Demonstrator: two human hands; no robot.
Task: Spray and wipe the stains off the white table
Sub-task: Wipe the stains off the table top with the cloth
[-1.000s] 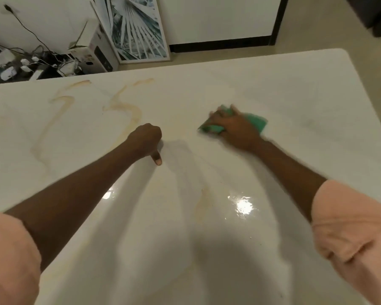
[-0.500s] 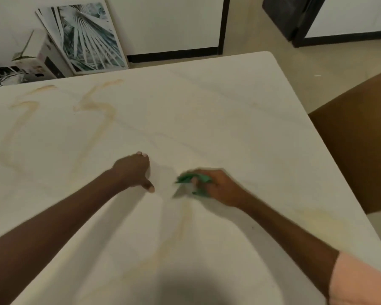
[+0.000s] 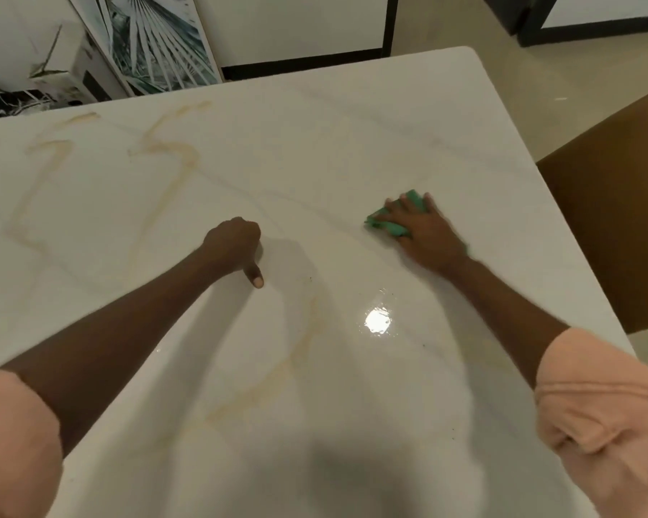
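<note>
We note the right hand (image 3: 425, 231) laid flat on a green cloth (image 3: 391, 223), fingers spread and fairly straight, pressing it to the table (image 3: 352, 143). The cloth shows beyond the fingertips and beside the thumb; the rest lies hidden beneath the palm, and the hand is slightly blurred. The left hand (image 3: 236, 243) rests on the table as a fist — fingers curled under and holding nothing, thumb pointing back toward the wearer with its tip on the surface.

Tan stains remain. Two looping trails (image 3: 165, 151) lie well beyond and to the outer side of the left knuckles; a fainter streak (image 3: 296, 353) runs nearer than both hands, between the forearms. A bright wet glare (image 3: 378, 321) sits near the right wrist.

Off the table, beyond the fingers, a framed leaf print (image 3: 154, 39) leans on the wall, with a box (image 3: 75, 72) and cables beside it, both cut off. A brown chair (image 3: 614, 218) stands past the right hand — only partly in view. Pink sleeves (image 3: 610, 424) fill the near corners.
</note>
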